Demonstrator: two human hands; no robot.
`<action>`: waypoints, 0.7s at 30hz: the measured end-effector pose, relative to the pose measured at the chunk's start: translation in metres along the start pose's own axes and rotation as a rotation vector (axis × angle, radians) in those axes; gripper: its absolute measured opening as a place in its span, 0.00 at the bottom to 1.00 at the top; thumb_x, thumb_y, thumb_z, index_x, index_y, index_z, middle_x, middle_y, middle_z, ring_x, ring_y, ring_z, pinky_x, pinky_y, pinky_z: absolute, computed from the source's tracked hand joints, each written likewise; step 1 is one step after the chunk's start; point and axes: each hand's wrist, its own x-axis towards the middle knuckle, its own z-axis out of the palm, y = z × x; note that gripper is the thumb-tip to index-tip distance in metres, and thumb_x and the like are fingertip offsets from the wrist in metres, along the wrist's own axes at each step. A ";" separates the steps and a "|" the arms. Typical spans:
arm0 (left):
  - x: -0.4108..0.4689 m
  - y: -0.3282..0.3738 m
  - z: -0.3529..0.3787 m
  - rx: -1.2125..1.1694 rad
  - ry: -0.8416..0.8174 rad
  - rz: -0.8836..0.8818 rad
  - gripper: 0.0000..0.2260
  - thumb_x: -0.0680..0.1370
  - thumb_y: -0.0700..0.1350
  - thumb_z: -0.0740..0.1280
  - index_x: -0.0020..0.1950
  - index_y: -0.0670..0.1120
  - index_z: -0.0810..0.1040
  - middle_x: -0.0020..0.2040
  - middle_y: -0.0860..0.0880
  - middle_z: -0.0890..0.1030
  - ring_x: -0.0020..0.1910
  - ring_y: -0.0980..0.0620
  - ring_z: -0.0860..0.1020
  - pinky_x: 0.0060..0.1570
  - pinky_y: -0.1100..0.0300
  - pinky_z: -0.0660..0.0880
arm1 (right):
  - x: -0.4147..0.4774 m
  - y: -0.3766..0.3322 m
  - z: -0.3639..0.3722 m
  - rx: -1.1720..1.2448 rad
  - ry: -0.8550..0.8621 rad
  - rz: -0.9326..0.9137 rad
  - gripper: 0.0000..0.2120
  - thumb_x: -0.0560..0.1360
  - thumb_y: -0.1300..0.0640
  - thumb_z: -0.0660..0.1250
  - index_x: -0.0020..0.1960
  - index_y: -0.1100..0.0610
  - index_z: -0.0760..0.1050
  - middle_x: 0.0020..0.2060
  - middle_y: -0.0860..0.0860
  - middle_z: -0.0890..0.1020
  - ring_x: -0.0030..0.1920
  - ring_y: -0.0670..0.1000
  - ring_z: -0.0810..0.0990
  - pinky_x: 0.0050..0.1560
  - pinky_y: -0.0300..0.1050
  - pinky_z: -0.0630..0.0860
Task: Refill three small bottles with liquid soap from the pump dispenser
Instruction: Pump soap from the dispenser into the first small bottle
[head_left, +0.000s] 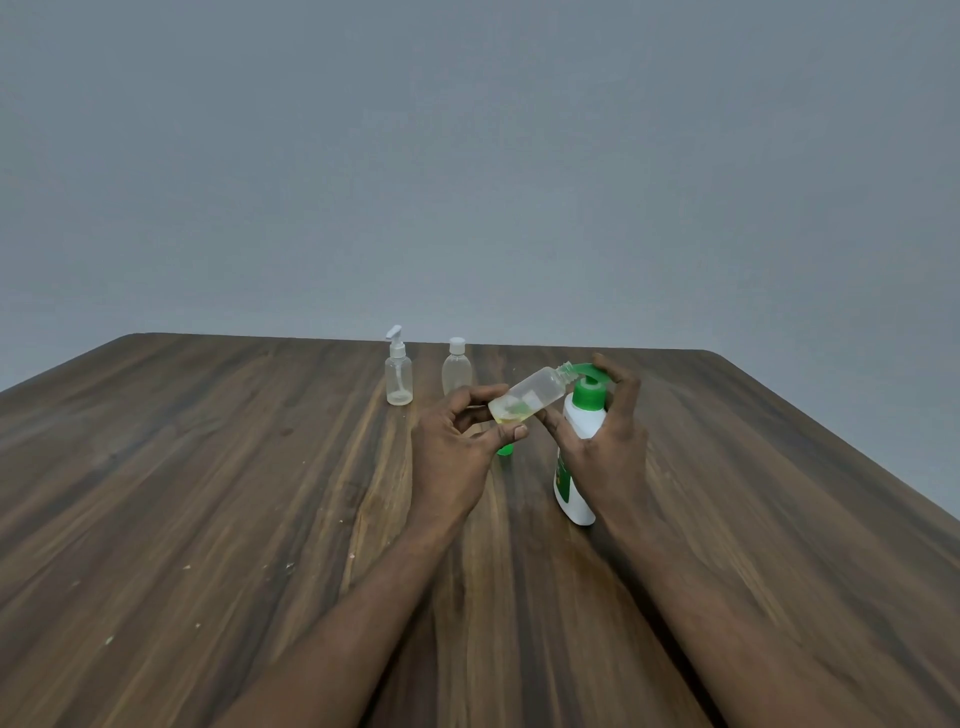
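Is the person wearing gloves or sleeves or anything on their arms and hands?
No gloves. The left hand and the right hand are both bare, with no rings that I can see. The left forearm and the right forearm are bare too, down to the picture's bottom edge: no sleeves, watch or bracelets show.

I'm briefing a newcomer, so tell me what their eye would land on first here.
First, the small clear bottle, tilted in the left hand over the wooden table, its open neck at the green spout of the white pump dispenser, which the right hand grips. Behind them, near the far edge, stand a pump-top bottle and a white-capped bottle, upright.
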 end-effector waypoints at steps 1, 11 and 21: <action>0.000 0.000 0.000 -0.004 0.001 -0.002 0.19 0.67 0.34 0.79 0.55 0.47 0.84 0.48 0.53 0.87 0.50 0.56 0.85 0.48 0.64 0.81 | 0.000 0.000 0.000 -0.002 0.003 -0.002 0.33 0.69 0.39 0.76 0.67 0.40 0.63 0.54 0.25 0.76 0.49 0.29 0.78 0.41 0.20 0.69; 0.001 0.001 0.000 -0.029 0.037 0.016 0.18 0.67 0.34 0.79 0.55 0.47 0.84 0.50 0.51 0.87 0.52 0.55 0.85 0.48 0.63 0.81 | 0.002 -0.004 -0.001 -0.052 -0.024 -0.028 0.34 0.70 0.36 0.74 0.70 0.35 0.61 0.56 0.25 0.74 0.47 0.30 0.78 0.39 0.22 0.70; 0.001 0.002 -0.001 -0.028 0.043 0.018 0.18 0.67 0.34 0.79 0.54 0.49 0.84 0.50 0.52 0.87 0.51 0.56 0.84 0.47 0.64 0.81 | 0.001 -0.004 -0.001 -0.042 -0.034 -0.047 0.37 0.70 0.36 0.75 0.72 0.41 0.61 0.58 0.26 0.74 0.49 0.31 0.78 0.42 0.23 0.71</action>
